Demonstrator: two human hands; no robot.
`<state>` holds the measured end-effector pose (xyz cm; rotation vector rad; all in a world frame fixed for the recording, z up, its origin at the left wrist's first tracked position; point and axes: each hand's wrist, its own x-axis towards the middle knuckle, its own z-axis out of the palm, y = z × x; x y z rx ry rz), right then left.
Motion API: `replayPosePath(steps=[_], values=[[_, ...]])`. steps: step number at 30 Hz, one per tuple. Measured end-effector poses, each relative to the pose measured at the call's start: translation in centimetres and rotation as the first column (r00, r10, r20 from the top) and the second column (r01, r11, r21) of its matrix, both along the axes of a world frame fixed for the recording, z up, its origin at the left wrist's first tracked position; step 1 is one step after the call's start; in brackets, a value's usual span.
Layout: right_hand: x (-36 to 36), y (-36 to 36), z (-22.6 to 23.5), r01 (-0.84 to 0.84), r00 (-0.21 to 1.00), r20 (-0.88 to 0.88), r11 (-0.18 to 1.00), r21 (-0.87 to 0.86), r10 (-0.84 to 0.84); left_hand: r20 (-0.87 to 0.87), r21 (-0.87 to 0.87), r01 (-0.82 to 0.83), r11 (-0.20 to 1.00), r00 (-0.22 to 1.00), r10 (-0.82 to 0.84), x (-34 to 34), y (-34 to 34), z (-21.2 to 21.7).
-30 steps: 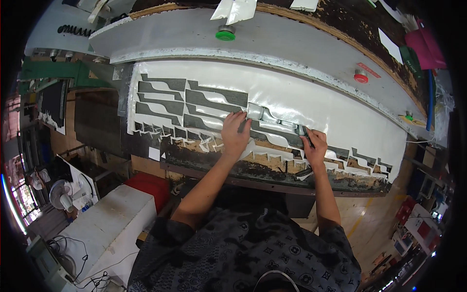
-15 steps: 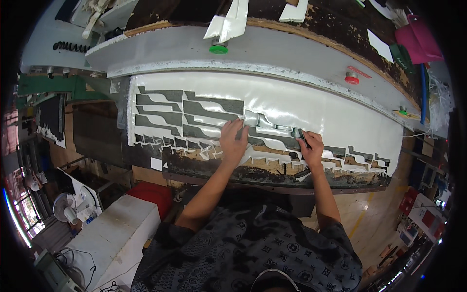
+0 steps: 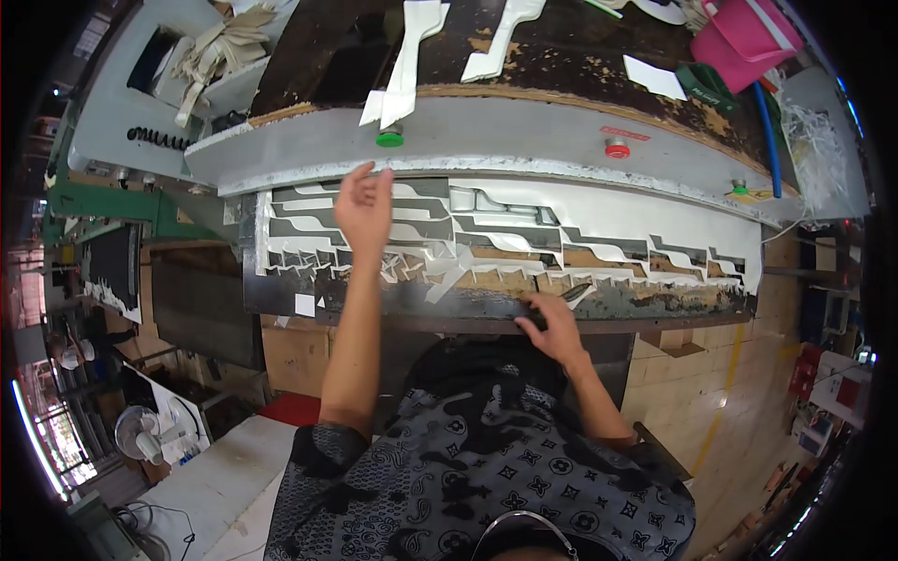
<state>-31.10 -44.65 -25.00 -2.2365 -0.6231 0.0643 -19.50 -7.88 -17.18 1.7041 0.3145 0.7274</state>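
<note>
My left hand (image 3: 363, 210) is raised over the left half of a glossy white sheet (image 3: 599, 208). Its fingers are loosely apart with nothing in them, just below a round green button (image 3: 389, 138) on the grey machine beam. Near the front edge of the bench is my right hand (image 3: 554, 329), thumb and fingers apart, seemingly holding nothing. Beyond it, a narrow metal cutting die (image 3: 508, 211), bent in outline, lies on the sheet beside rows of cut-out openings. A dark-handled tool (image 3: 572, 293) lies close to my right fingers.
Wavy white cut pieces (image 3: 413, 56) rest on the worn dark top beyond the beam (image 3: 505, 131). A red button (image 3: 616, 148) sits to the right on the beam, and a pink bucket (image 3: 744, 42) stands at far right. Jagged sheet scraps (image 3: 449, 271) line the near edge.
Both hands have left the cutting die, which stays on the sheet. My left hand went up and left toward the green button; my right hand drew back to the bench's front edge. The view shifted.
</note>
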Motion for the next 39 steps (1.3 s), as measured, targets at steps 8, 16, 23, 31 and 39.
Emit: replayPosePath(steps=[8, 16, 23, 31, 39], values=[[-5.0, 2.3, 1.8, 0.050, 0.998, -0.033, 0.998, -0.049, -0.052, 0.080, 0.104, -0.081, 0.991, 0.994, 0.072, 0.0, 1.8, 4.4], [-6.0, 2.6, 0.4, 0.090, 0.995, -0.046, 0.996, -0.004, -0.090, -0.139, 0.350, 0.201, 0.915, 0.977, -0.161, -8.0, -1.5, 0.1], [-6.8, 3.0, 0.2, 0.190, 0.977, 0.109, 0.980, -0.055, -0.183, -0.392, 0.532, 0.661, 0.529, 0.746, -0.538, -17.3, -3.9, -5.9], [-6.3, 3.7, 0.1, 0.258, 0.966, 0.039, 0.961, -0.100, -0.255, -0.445, 0.622, 0.576, 0.531, 0.818, -0.365, -19.2, -5.4, -6.2], [-5.6, 3.9, -0.3, 0.203, 0.979, 0.006, 0.970, -0.130, -0.204, -0.473, 0.610, 0.590, 0.530, 0.807, -0.354, -19.3, -4.9, -7.1]])
